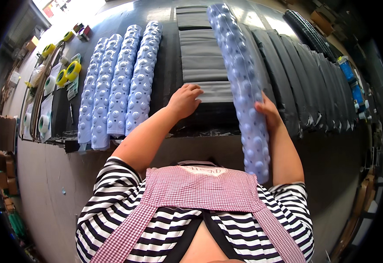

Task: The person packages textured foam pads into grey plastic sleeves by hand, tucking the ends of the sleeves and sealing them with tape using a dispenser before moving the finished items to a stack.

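My right hand (268, 109) is closed around a long rolled-up mat (239, 74), light blue and covered in round bumps. The roll stands out at a slant, its far end over the table and its near end close to my apron. My left hand (185, 101) rests with loosely bent, parted fingers at the near part of a grey plastic sleeve (206, 65) that lies flat on the table. Its fingertips touch the sleeve's left side; whether they pinch it is unclear.
Several more blue rolled mats (138, 79) lie side by side at left on the black table (167, 87). Dark grey sleeves (305, 79) overlap in a row at right. Yellow tape rolls (73, 70) sit at far left, a black roll (307, 33) at far right.
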`<state>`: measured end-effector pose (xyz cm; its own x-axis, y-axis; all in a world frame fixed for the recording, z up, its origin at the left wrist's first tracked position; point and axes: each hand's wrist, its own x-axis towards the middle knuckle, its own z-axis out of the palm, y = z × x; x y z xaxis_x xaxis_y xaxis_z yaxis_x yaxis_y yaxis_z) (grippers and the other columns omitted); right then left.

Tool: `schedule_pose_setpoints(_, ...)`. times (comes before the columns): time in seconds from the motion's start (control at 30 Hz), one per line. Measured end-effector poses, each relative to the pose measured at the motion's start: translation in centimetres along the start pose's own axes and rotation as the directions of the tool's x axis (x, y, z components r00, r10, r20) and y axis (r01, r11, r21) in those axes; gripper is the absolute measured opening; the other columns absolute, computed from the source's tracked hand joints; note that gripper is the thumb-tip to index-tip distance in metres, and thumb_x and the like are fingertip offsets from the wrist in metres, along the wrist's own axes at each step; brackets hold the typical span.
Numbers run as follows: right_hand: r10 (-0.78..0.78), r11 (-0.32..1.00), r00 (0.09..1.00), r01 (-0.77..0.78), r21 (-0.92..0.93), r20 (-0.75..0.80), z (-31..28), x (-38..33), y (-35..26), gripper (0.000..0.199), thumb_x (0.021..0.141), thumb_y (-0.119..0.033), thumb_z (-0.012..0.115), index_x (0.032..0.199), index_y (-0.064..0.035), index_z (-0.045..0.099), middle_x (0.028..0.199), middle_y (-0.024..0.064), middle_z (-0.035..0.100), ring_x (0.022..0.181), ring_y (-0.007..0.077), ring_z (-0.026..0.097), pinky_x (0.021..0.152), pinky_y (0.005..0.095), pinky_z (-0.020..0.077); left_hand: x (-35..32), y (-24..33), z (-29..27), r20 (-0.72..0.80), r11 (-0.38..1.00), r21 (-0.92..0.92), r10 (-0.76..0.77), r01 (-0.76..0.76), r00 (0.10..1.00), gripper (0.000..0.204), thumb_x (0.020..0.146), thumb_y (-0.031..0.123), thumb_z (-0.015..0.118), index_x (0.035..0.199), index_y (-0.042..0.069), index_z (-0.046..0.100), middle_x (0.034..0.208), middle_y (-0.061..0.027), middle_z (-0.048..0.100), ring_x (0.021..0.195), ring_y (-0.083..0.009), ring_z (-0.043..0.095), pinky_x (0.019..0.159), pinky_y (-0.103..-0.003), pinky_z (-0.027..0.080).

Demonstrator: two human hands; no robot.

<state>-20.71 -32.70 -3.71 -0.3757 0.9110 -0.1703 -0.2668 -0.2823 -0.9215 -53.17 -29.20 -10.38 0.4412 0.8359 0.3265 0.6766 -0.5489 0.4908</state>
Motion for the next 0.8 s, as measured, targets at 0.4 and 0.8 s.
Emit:
schedule_pose_setpoints(0.4, 0.142, 0.988, 0.979, -0.130, 0.088, -0.149, 2.2, -18.4, 6.9, 0.100, 0.065, -0.015, 0.089, 0.151, -0.0054, 0.040, 0.136, 0.0110, 0.058, 0.125, 0.0237, 0.056, 0.106, 0.0392, 0.0441, 3.3, -2.7, 4.6, 0.346, 0.972, 0.193, 0.062, -0.135, 0.936, 0.014, 0.085, 0.014, 0.064, 0.093, 0.006, 0.072, 0.107, -0.0101, 0.067, 0.101, -0.0349, 0.064, 0.087, -0.043, 0.053)
schedule_pose_setpoints(0.8, -0.041, 0.619, 0.943, -0.235, -0.749, -0.331, 6.0, -19.6, 11.5, 0.107, 0.062, -0.025, 0.090, 0.154, -0.0109, 0.037, 0.138, 0.0197, 0.056, 0.127, 0.0320, 0.057, 0.106, 0.0383, 0.0447, 6.2, -6.5, 2.7, 0.421, 0.308, -0.804, -0.309, 0.509, 0.853, 0.014, 0.092, 0.009, 0.066, 0.105, 0.003, 0.066, 0.087, -0.0011, 0.065, 0.077, -0.0095, 0.060, 0.071, -0.026, 0.050)
